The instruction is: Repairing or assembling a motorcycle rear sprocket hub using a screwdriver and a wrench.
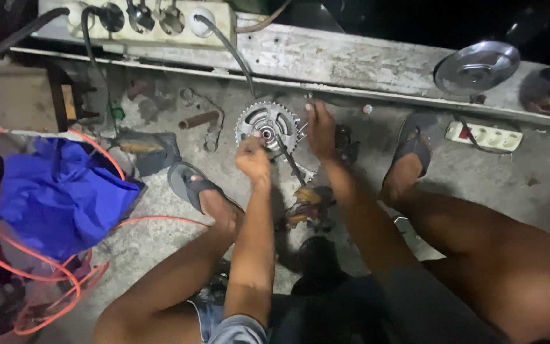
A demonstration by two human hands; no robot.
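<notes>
1. Sprocket (267,122): round grey metal disc with small teeth all round its rim, cut-out windows in its face and a bright hub at the middle. It lies flat on the concrete floor (529,185), just below a pale, worn ledge (326,60) and between the person's two feet.
2. Left hand (253,158): closed in a fist at the lower right edge of the sprocket, beside the hub. Its fingers are curled tight; what they grip is hidden inside the fist.
3. Right hand (320,129): set down just right of the sprocket, fingers bent and pressed onto a dark metal part under them. Whether they clasp it or only press on it, I cannot tell.
4. Rod (289,159): thin and dark, it slants from the hub down to the right, passing between the two hands.
5. Dark part (307,204) with a yellowish patch lies on the floor below the hands, between the forearms; too dim to make out.
6. Feet: the left sandal (189,185) is left of the sprocket, the right sandal (414,148) well to its right.
7. Left side: a blue cloth (58,194) sits ringed by an orange hose (33,261).
8. Ledge: a cream power strip (141,19) with plugs and dark cables at top left, a shiny round metal cover (477,65) at right.
9. Floor, right: a small white power strip (484,136) near the right sandal.
10. Short rusty tube (198,119) lies left of the sprocket.
</notes>
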